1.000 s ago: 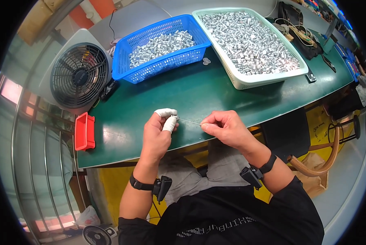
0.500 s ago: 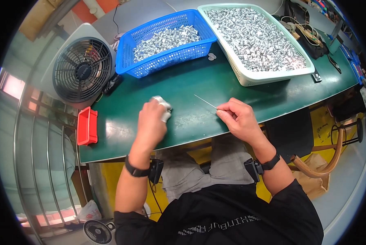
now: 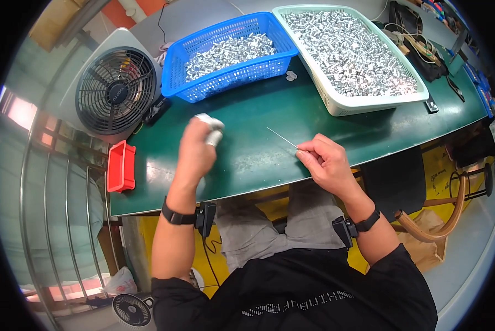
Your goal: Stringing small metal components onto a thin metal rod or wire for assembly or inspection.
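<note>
Between the thumb and fingertips of my right hand [image 3: 326, 160] is a thin, straight metal needle-like rod [image 3: 281, 137]. Its free end points up and to the left over the green table. My left hand [image 3: 199, 143] hovers above the table, left of the rod and below the blue basket. White coverings [image 3: 214, 137] show on its thumb and fingertips, which are curled together. Blur and the fingers hide whatever may be between them. Small silvery metal fittings [image 3: 231, 55] lie heaped in the blue plastic basket [image 3: 242, 71]; many more fill the pale green basket [image 3: 369, 101].
A box fan [image 3: 115, 94] stands at the left, behind a small red bin [image 3: 120, 165]. Beside the blue basket lie a few small clear discs [image 3: 291, 75]. A black pouch and cables [image 3: 421, 52] sit at the far right of the green table [image 3: 242, 171].
My left hand has moved left and slightly away from me, with its fingers still curled. My right hand still holds the rod in nearly the same place. The whole view has shifted slightly.
</note>
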Tool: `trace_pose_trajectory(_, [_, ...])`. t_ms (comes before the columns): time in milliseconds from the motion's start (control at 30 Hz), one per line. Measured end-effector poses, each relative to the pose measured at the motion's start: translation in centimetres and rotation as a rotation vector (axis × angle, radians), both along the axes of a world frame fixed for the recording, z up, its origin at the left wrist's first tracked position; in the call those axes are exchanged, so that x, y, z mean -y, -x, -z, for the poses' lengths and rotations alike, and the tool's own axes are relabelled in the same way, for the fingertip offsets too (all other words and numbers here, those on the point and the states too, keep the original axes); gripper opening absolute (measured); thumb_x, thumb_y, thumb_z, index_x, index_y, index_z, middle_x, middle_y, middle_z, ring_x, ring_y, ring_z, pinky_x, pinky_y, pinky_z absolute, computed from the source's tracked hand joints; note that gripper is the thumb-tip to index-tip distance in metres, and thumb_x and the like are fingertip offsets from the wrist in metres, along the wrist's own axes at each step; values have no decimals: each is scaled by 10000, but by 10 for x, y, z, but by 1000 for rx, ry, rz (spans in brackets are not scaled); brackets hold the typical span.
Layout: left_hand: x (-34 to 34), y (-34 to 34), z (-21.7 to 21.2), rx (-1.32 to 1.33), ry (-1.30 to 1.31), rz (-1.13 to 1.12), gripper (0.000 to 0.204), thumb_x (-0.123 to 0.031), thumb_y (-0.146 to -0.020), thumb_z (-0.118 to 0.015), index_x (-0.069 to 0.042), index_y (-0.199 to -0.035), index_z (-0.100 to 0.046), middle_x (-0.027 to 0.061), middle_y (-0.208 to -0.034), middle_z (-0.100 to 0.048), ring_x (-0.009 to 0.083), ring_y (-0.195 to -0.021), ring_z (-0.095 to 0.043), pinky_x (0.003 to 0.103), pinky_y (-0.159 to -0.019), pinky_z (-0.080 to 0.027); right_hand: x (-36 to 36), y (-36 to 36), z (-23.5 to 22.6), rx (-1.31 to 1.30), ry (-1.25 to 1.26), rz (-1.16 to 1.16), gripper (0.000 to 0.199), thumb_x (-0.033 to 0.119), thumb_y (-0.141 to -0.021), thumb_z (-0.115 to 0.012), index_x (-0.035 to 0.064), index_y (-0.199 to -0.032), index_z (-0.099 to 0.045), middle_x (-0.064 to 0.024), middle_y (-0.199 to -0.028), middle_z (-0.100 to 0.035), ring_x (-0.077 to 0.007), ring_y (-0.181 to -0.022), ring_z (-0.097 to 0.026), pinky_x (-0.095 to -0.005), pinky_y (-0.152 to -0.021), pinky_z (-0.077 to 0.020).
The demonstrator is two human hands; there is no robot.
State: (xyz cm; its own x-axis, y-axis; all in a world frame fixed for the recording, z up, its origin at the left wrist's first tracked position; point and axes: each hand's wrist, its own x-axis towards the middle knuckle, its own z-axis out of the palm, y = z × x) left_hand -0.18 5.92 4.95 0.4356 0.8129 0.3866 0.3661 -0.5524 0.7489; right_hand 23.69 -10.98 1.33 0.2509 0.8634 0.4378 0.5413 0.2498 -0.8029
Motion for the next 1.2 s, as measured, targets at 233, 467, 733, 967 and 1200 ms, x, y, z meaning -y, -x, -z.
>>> trace_pose_trajectory(233, [-19,0,11,-67,-254,78,140,-3,-825,-689,-40,-959,-672,102,-974,-624,261,-939,-604,337,-812,-486,1,1,-2,-29,6,0,68,29,-859,-687,-18,-908,-683,-18,-711,-489,-81,-573,-428,-234,-515,-341])
trace_pose_trajectory(467, [-26,8,23,-178,-166,161,157,-20,-824,-689,-46,-980,-690,118,-940,-635,275,-908,-619,339,-809,-497,2,-1,-4,-26,-10,-9,74,19,-854,-692,-16,-919,-684,-15,-713,-491,-76,-576,-424,-231,-517,-339])
trace_pose_trajectory(733, [-6,4,-22,-19,503,89,211,-74,-931,-621,-43,-1137,-656,92,-982,-658,212,-840,-644,319,-771,-525,1,1,-2,-68,5,-4,81,12,-851,-694,-14,-927,-685,-13,-719,-494,-74,-581,-424,-228,-519,-336])
trace_pose_trajectory(967, [15,19,-24,749,1052,386,301,-107,-989,-550,-38,-1282,-550,83,-1038,-640,176,-870,-635,308,-776,-546,2,0,-3,-85,-12,-8,74,10,-853,-691,-14,-922,-681,-10,-723,-496,-72,-586,-421,-224,-523,-334])
trace_pose_trajectory(1200, [45,20,0,1010,1171,456,338,-159,-980,-552,-31,-1292,-530,84,-1077,-616,186,-915,-596,327,-814,-513,1,2,-4,-100,4,3,62,10,-854,-687,-14,-910,-678,-4,-719,-495,-65,-586,-417,-221,-518,-328])
